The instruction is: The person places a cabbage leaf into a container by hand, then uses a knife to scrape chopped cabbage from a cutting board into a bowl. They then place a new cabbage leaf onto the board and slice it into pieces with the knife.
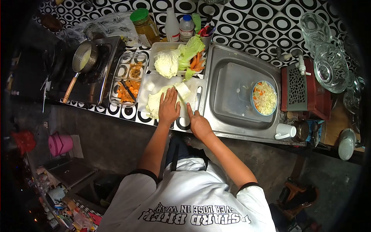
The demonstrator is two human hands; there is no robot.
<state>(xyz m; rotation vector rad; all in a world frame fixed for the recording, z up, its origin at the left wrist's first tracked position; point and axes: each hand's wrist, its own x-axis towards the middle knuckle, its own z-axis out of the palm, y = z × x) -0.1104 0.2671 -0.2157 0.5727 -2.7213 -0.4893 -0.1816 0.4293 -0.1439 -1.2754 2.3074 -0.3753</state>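
My left hand lies flat with fingers stretched out on a pale cabbage leaf. The leaf is spread over a white cutting board. In my right hand is a knife, index finger stretched along it, its blade angled toward my left fingertips. Beside the blade sits a pale cut piece of cabbage. A slim utensil with a light handle rests on the board's right side. Behind the board, a tray holds a cabbage head, green leaves and carrots.
Left of the board stands a sectioned container with cut carrots, then a stove bearing a saucepan. On the right is a steel sink with a bowl of chopped vegetables. A white mug stands by its corner.
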